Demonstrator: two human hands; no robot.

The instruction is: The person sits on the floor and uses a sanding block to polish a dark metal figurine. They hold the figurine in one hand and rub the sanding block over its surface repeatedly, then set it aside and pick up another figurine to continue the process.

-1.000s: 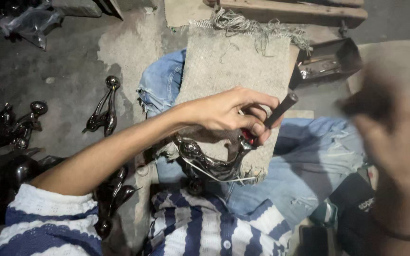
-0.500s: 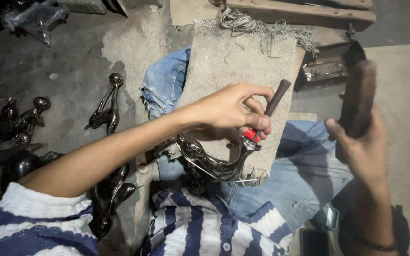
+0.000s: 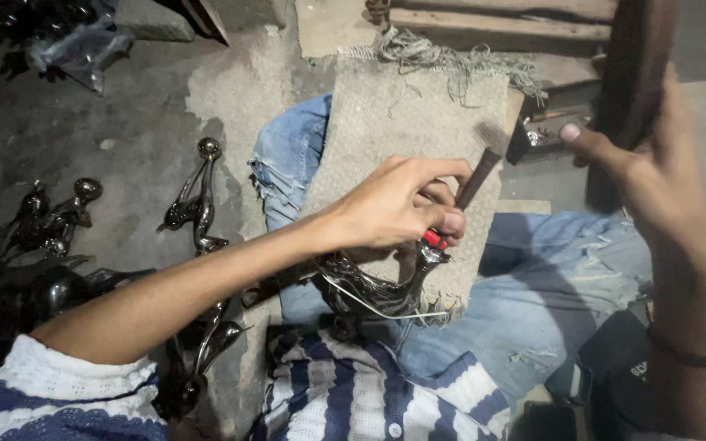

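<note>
Your left hand (image 3: 402, 208) is closed around a short dark punch with a red collar (image 3: 461, 204), its tip set on the neck of a dark metal bird figurine (image 3: 373, 290). The figurine lies across your lap on a woven mat (image 3: 414, 122), long axis running left to right, head end toward the punch. The punch leans up and to the right, its top end pointing at your right hand (image 3: 655, 175), which is raised well above it and gripping a dark wooden block (image 3: 631, 77). The left hand is the nearer one, in contact; the fingers sit close beside the punch top. More dark figurines (image 3: 194, 204) stand on the floor (image 3: 124, 131) to the left, well apart. Nothing lies between block and punch.
</note>
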